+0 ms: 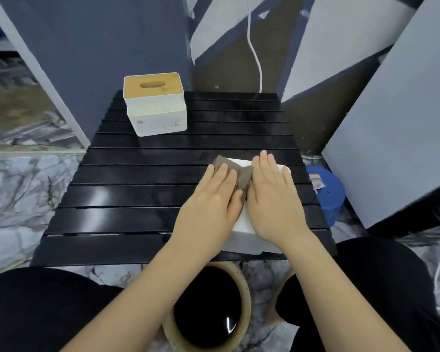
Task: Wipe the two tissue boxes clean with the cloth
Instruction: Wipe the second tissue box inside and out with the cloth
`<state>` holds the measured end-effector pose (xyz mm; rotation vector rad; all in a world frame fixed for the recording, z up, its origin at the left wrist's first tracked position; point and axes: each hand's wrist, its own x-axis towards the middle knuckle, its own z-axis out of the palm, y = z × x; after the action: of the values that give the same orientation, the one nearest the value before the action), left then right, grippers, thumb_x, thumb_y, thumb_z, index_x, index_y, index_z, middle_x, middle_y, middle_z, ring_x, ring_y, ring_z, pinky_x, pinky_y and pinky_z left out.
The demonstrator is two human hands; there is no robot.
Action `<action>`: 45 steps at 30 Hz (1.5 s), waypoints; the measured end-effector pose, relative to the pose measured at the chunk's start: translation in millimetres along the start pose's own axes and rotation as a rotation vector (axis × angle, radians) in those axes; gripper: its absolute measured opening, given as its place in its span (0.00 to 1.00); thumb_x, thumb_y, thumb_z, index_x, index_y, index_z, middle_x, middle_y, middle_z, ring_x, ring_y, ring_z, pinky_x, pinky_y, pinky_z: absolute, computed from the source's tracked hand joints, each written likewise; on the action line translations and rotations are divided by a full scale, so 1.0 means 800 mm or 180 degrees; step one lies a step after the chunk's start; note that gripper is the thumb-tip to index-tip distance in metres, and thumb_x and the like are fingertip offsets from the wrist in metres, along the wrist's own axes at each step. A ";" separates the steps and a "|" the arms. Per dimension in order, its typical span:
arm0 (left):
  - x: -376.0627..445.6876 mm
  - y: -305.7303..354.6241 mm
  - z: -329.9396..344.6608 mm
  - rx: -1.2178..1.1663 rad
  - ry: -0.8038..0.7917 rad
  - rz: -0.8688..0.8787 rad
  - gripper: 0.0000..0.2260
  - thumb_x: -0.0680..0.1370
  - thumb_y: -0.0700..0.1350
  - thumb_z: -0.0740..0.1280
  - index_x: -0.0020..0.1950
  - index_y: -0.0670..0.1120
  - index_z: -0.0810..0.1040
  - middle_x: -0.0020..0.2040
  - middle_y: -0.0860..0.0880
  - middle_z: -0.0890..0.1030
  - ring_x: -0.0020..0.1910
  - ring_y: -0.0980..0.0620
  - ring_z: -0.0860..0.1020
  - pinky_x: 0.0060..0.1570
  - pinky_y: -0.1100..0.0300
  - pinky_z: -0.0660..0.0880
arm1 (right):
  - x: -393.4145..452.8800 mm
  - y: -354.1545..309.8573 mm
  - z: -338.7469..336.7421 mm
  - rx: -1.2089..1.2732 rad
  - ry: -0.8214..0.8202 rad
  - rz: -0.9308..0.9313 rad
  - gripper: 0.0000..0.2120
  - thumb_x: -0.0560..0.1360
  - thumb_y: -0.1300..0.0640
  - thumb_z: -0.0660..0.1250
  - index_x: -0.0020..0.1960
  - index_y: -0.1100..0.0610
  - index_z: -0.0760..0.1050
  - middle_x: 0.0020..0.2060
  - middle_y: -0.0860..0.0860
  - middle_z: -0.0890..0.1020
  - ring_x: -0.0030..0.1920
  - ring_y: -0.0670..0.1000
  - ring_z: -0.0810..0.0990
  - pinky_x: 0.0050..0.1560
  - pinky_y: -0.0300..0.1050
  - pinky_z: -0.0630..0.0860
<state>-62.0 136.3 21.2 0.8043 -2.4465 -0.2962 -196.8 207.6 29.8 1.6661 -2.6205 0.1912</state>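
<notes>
Two hands lie flat on near white tissue box (pixel 247 222), lower centre-right of frame. Left hand (pixel 211 199) presses brown cloth (pixel 241 174) with straight fingers; right hand (pixel 274 196) rests beside it, fingers straight, together. Second tissue box (pixel 155 105), wooden lid, stands upper left on black slatted table (pixel 127 199). Marble-patterned floor (pixel 15 189) around

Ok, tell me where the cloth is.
Head view, right of centre: the cloth lies on the near tissue box, pressed under the left hand, beside the right hand.
</notes>
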 end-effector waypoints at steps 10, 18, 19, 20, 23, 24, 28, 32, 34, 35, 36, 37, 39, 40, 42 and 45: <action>-0.081 0.012 -0.040 -0.0454 0.0771 -0.0031 0.14 0.80 0.50 0.63 0.49 0.46 0.87 0.45 0.54 0.87 0.42 0.54 0.84 0.44 0.58 0.80 | 0.001 -0.005 -0.008 0.0348 -0.0044 0.0179 0.27 0.87 0.52 0.42 0.84 0.62 0.48 0.84 0.58 0.49 0.84 0.55 0.46 0.83 0.55 0.46; -0.040 -0.010 -0.095 -0.3244 0.1004 -0.2608 0.22 0.82 0.50 0.66 0.31 0.42 0.69 0.30 0.46 0.68 0.31 0.50 0.68 0.34 0.57 0.67 | -0.023 0.014 -0.036 0.3547 0.1072 0.1435 0.21 0.84 0.49 0.64 0.75 0.49 0.71 0.76 0.44 0.71 0.76 0.45 0.67 0.74 0.43 0.63; -0.041 -0.016 -0.091 -0.3372 0.1138 -0.2773 0.19 0.82 0.51 0.66 0.34 0.44 0.75 0.33 0.47 0.75 0.35 0.50 0.73 0.40 0.56 0.72 | -0.027 0.022 -0.036 0.3713 0.0926 0.1610 0.23 0.83 0.46 0.65 0.76 0.49 0.70 0.74 0.43 0.71 0.74 0.45 0.68 0.71 0.43 0.64; -0.043 -0.019 -0.086 -0.3440 0.1159 -0.2891 0.16 0.82 0.52 0.65 0.37 0.47 0.80 0.39 0.51 0.82 0.41 0.51 0.79 0.47 0.55 0.75 | -0.032 0.029 -0.034 0.3808 0.0694 0.1792 0.24 0.82 0.43 0.65 0.75 0.49 0.70 0.71 0.42 0.72 0.71 0.45 0.69 0.68 0.44 0.66; -0.041 -0.013 -0.064 -0.3473 0.0760 -0.3271 0.08 0.81 0.54 0.67 0.49 0.54 0.85 0.52 0.56 0.86 0.57 0.52 0.82 0.64 0.53 0.75 | -0.041 0.038 -0.016 0.3869 0.0015 0.2181 0.27 0.81 0.37 0.64 0.67 0.59 0.73 0.63 0.54 0.77 0.64 0.54 0.76 0.60 0.48 0.72; -0.035 -0.007 -0.057 -0.3470 0.0416 -0.3395 0.09 0.80 0.57 0.67 0.52 0.54 0.84 0.54 0.56 0.86 0.58 0.52 0.82 0.65 0.52 0.75 | -0.042 0.035 -0.011 0.3867 -0.0143 0.2188 0.27 0.81 0.38 0.63 0.67 0.61 0.73 0.63 0.58 0.79 0.62 0.57 0.78 0.59 0.50 0.74; 0.001 0.021 -0.053 -0.3111 -0.0395 -0.3366 0.19 0.81 0.65 0.60 0.45 0.53 0.80 0.45 0.52 0.82 0.43 0.51 0.79 0.51 0.52 0.75 | -0.040 0.024 -0.014 0.3985 -0.0225 0.1947 0.18 0.82 0.42 0.64 0.67 0.50 0.75 0.60 0.48 0.83 0.58 0.50 0.81 0.56 0.49 0.77; 0.035 0.020 -0.062 -0.3541 0.0057 -0.3307 0.16 0.81 0.64 0.59 0.41 0.58 0.76 0.44 0.56 0.80 0.45 0.54 0.78 0.55 0.52 0.72 | -0.039 0.023 -0.028 0.3989 0.0113 0.1338 0.19 0.82 0.49 0.66 0.72 0.48 0.71 0.64 0.44 0.80 0.62 0.47 0.80 0.61 0.47 0.78; 0.048 0.014 -0.066 -0.3831 0.0307 -0.3193 0.15 0.81 0.64 0.60 0.49 0.59 0.84 0.50 0.56 0.84 0.54 0.53 0.80 0.64 0.51 0.73 | -0.039 0.024 -0.032 0.3996 0.0295 0.0888 0.25 0.82 0.55 0.68 0.76 0.48 0.65 0.68 0.43 0.77 0.66 0.45 0.77 0.65 0.48 0.77; 0.052 0.012 -0.069 -0.3949 0.0429 -0.3122 0.14 0.81 0.63 0.61 0.52 0.60 0.85 0.53 0.56 0.85 0.56 0.53 0.81 0.67 0.50 0.72 | -0.038 0.025 -0.032 0.4013 0.0370 0.0689 0.27 0.81 0.59 0.69 0.76 0.48 0.63 0.69 0.43 0.75 0.68 0.44 0.76 0.67 0.48 0.77; 0.055 0.011 -0.072 -0.4044 0.0531 -0.3051 0.13 0.81 0.62 0.62 0.52 0.60 0.85 0.53 0.57 0.86 0.56 0.53 0.81 0.67 0.49 0.73 | -0.037 0.026 -0.031 0.4019 0.0440 0.0507 0.28 0.80 0.62 0.70 0.75 0.48 0.62 0.70 0.44 0.74 0.69 0.44 0.75 0.68 0.50 0.77; 0.056 0.009 -0.073 -0.4094 0.0598 -0.3027 0.13 0.80 0.62 0.63 0.52 0.59 0.85 0.52 0.56 0.86 0.56 0.52 0.82 0.66 0.49 0.74 | -0.035 0.028 -0.029 0.4025 0.0493 0.0355 0.29 0.80 0.64 0.70 0.74 0.48 0.62 0.72 0.44 0.73 0.71 0.45 0.74 0.70 0.52 0.76; 0.054 0.002 -0.068 -0.4109 0.0700 -0.3010 0.12 0.78 0.61 0.67 0.48 0.57 0.85 0.47 0.56 0.87 0.51 0.52 0.84 0.57 0.51 0.77 | -0.031 0.029 -0.024 0.4092 0.0527 0.0110 0.31 0.79 0.66 0.71 0.74 0.48 0.61 0.75 0.46 0.70 0.75 0.47 0.71 0.72 0.57 0.74; 0.052 -0.001 -0.065 -0.4076 0.0742 -0.2981 0.11 0.78 0.60 0.69 0.46 0.56 0.85 0.44 0.57 0.87 0.46 0.53 0.84 0.50 0.51 0.77 | -0.031 0.029 -0.021 0.4147 0.0539 0.0013 0.32 0.78 0.67 0.71 0.74 0.48 0.61 0.77 0.47 0.68 0.77 0.47 0.69 0.74 0.59 0.72; 0.044 -0.008 -0.057 -0.4007 0.0766 -0.2916 0.08 0.78 0.55 0.71 0.47 0.52 0.86 0.38 0.59 0.85 0.36 0.53 0.82 0.40 0.52 0.75 | -0.032 0.027 -0.015 0.4171 0.0628 -0.0120 0.34 0.78 0.68 0.72 0.74 0.46 0.62 0.79 0.47 0.65 0.79 0.48 0.65 0.76 0.61 0.69; 0.031 -0.021 -0.044 -0.4104 0.0824 -0.2893 0.08 0.79 0.48 0.72 0.54 0.46 0.85 0.42 0.56 0.85 0.44 0.50 0.81 0.47 0.48 0.76 | -0.036 0.025 -0.010 0.3942 0.0848 -0.0149 0.36 0.76 0.70 0.73 0.75 0.46 0.64 0.78 0.44 0.66 0.80 0.45 0.62 0.78 0.57 0.67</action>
<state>-50.9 106.9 54.6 1.0876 -1.0429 -1.6970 -202.9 243.3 32.9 1.6204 -2.2617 2.1671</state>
